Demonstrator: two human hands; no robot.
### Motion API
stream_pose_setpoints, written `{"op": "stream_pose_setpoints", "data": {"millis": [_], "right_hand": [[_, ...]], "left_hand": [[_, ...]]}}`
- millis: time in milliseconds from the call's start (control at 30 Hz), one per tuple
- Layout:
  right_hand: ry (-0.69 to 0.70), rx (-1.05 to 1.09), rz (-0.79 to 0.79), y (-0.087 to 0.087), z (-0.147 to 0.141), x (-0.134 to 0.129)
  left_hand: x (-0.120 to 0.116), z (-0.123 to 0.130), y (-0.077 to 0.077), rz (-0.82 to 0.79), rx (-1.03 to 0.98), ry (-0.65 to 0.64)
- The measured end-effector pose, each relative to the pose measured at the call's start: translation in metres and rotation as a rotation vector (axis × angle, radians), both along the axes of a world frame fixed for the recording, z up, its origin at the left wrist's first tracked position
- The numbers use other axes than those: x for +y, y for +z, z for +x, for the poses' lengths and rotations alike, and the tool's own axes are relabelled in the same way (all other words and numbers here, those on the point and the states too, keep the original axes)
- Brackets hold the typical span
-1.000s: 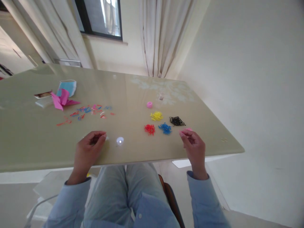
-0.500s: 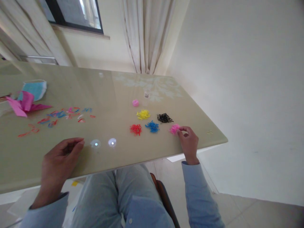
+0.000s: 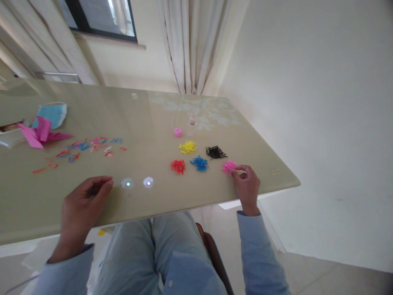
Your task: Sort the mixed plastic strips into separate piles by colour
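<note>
My right hand [image 3: 247,186] rests at the near edge of a small pile of pink rubber bands [image 3: 229,166], its thumb and index finger pinched together on the bands. Left of it lie piles of blue rubber bands [image 3: 199,163] and red rubber bands [image 3: 178,166]. Black rubber bands [image 3: 216,152] and yellow rubber bands [image 3: 188,147] form two more piles behind. Over the table's near left part, my left hand [image 3: 84,205] is closed, thumb and index fingertips together; anything between them is too small to see.
Loose mixed-colour bands [image 3: 81,146] lie scattered at left, near a pink folded paper [image 3: 43,132] and a blue face mask [image 3: 53,115]. A pink round object [image 3: 177,132] and a small clear container [image 3: 192,121] stand behind the piles. Pale bands [image 3: 275,171] lie near the right edge.
The whole view has shifted slightly, so everything appears a little further right. Both hands keep nearly the same pose, the right one still at the pink pile.
</note>
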State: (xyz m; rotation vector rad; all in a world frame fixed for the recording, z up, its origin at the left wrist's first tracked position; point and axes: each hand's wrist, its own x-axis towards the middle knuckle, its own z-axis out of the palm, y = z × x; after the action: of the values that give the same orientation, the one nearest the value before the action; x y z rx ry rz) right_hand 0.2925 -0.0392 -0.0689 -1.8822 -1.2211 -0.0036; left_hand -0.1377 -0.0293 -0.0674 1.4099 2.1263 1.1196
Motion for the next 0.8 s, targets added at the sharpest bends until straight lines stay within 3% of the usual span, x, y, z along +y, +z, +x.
{"op": "stream_pose_setpoints", "data": {"millis": [233, 400, 600, 800], "right_hand": [[0.031, -0.071, 0.133, 0.005, -0.007, -0.004], [0.133, 0.005, 0.257, 0.013, -0.042, -0.009], [0.535, 0.123, 0.307, 0.023, -0.125, -0.01], [1.016, 0.123, 0.069, 0.017, -0.187, 0.006]], "left_hand": [[-0.001, 0.001, 0.001, 0.057, -0.061, -0.068], [0.001, 0.002, 0.0, 0.101, -0.069, -0.09], [0.001, 0.001, -0.004, 0.168, -0.091, -0.131], [0.0, 0.004, -0.003, 0.202, -0.138, -0.166]]}}
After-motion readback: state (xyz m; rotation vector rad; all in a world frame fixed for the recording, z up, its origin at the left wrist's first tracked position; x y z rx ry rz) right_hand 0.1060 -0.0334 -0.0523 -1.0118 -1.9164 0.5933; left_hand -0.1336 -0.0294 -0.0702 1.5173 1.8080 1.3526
